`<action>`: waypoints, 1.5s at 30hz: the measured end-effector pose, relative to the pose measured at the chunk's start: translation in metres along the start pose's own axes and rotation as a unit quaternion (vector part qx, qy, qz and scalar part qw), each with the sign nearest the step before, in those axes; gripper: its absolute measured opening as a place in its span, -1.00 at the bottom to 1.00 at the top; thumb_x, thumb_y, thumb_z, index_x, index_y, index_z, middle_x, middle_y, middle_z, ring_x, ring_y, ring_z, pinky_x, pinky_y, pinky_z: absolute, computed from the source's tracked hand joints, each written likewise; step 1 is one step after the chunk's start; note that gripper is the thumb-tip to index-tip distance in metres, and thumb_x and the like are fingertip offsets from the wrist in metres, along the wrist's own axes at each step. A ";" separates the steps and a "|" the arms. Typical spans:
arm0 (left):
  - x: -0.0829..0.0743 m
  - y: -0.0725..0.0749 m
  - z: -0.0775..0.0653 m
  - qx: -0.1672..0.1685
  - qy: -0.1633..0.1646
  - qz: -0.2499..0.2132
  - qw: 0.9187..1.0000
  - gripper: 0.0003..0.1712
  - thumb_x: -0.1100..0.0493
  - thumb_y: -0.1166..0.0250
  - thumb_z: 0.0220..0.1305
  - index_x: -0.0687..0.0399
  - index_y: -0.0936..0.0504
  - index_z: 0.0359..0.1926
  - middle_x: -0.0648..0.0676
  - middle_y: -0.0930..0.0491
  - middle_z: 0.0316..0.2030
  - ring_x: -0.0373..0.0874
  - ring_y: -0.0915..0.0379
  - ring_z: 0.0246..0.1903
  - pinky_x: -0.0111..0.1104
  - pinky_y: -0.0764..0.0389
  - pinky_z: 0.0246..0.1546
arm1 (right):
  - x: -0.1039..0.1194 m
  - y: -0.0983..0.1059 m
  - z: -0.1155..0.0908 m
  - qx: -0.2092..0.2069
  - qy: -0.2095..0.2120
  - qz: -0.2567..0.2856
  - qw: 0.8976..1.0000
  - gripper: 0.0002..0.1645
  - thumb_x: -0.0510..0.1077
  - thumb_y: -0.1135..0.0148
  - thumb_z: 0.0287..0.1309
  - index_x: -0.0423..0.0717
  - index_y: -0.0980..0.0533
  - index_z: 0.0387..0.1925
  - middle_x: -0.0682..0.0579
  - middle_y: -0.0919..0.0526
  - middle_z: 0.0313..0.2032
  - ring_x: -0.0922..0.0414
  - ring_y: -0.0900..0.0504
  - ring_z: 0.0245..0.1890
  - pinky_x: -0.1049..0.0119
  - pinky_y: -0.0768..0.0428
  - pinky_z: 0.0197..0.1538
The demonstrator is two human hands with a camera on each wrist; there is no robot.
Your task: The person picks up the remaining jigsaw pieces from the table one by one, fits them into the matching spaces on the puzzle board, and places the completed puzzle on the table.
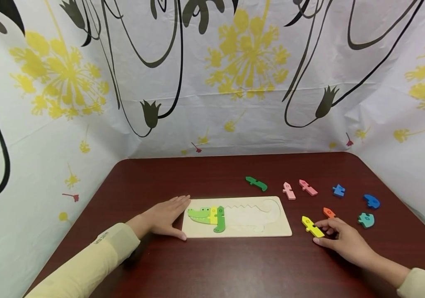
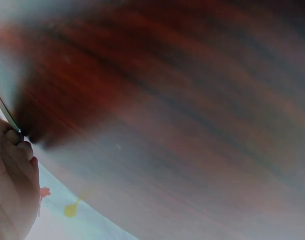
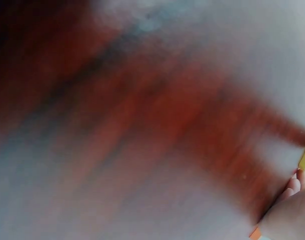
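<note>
1. White cloth (image 1: 197, 82) w/ yellow & grey-green flower print hangs beyond the board, behind dk red-brown table (image 1: 160, 265).
2. L hand (image 1: 162, 217): at board's L end, fingers extended, thumb by near L corner.
3. Board (image 1: 242, 223): pale, flat; croc head (image 1: 199, 215), yellow segment (image 1: 213, 215) & green segment (image 1: 220, 219) sit in its L half.
4. Loose green pc (image 1: 256, 183): just past board's far edge.
5. Two pink pcs (image 1: 288, 191) (image 1: 307, 187): near board's far R corner.
6. Yellow pc (image 1: 312, 227): R of board, apart from it, pinched btwn thumb & fingers of R hand (image 1: 346, 242); can't tell if lifted.
7. Orange pc (image 1: 329, 212): also R of board, partly hidden behind that hand.
8. Two blue pcs (image 1: 339, 190) (image 1: 371, 201) + teal pc (image 1: 366, 220): well R of board.
</note>
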State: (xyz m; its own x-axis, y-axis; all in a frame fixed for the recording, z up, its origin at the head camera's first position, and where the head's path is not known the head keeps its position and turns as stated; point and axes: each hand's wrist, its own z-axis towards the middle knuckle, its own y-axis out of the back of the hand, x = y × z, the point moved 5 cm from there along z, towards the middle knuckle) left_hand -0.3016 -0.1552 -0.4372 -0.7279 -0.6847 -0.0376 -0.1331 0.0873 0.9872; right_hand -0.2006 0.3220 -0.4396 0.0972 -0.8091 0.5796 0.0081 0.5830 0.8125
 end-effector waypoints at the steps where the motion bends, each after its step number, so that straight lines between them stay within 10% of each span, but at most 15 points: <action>1: 0.000 0.000 0.000 0.000 0.000 0.000 1.000 0.39 -0.72 0.06 -0.02 0.17 0.12 0.53 0.10 0.15 0.52 -0.08 0.26 0.48 -0.23 0.05 0.42 | 0.000 0.000 0.000 -0.002 0.000 0.000 1.000 -0.44 0.04 -0.49 0.00 -0.20 -0.59 -0.03 0.04 -0.51 -0.26 0.10 -0.43 -0.27 0.39 -0.45 -0.34; 45: 0.000 0.000 0.000 -0.002 -0.012 0.007 1.000 0.38 -0.70 0.05 0.00 0.20 0.11 0.53 0.14 0.14 0.51 -0.05 0.24 0.47 -0.23 0.06 0.42 | 0.019 0.008 0.006 -0.083 -0.018 0.037 0.996 -0.47 0.04 -0.45 0.07 -0.29 -0.61 -0.07 0.02 -0.62 -0.33 0.18 -0.51 -0.40 0.41 -0.51 -0.42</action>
State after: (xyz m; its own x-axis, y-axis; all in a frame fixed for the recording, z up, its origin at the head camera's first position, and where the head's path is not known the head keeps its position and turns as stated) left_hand -0.3015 -0.1546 -0.4371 -0.7455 -0.6660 -0.0264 -0.1193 0.0943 0.9884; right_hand -0.2045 0.3109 -0.4218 0.0678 -0.7645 0.6411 0.1667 0.6422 0.7482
